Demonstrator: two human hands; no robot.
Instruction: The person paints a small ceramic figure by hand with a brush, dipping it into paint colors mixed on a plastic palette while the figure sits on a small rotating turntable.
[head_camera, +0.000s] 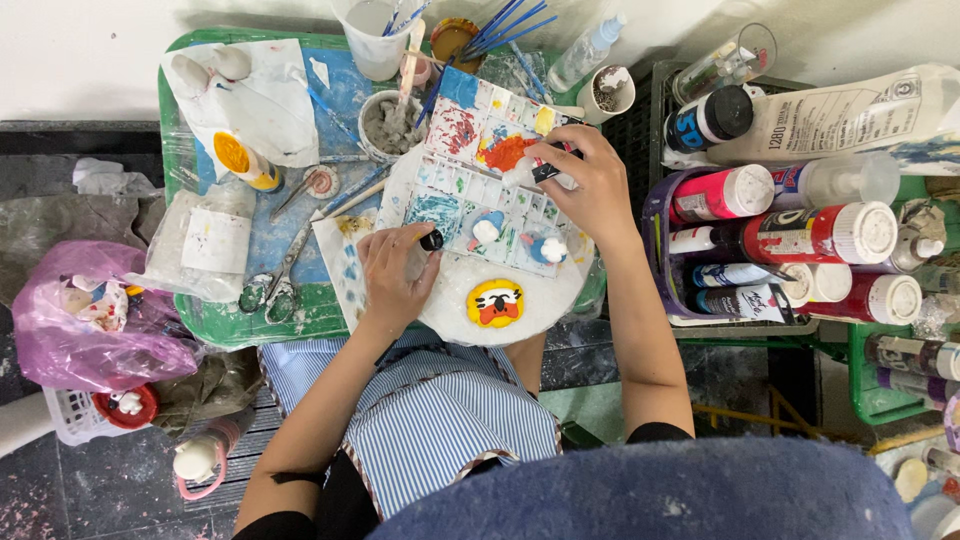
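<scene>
Grip status: right hand (598, 190) is clenched around a small white squeeze bottle (535, 172) tipped over the paint palette (478, 178); left hand (393, 275) pinches its small black cap (431, 240). The bottle looks light, soft-walled and likely slippery; grasp mid-body. Right of the right hand, red-labelled and pink paint bottles (800, 232) with white caps lie in a basket.

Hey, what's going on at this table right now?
A person in a striped apron sits at a cluttered painting table. The right hand holds a small paint tube over a paint palette. The left hand holds a small black cap. A painted yellow figure lies on the white round board.
</scene>
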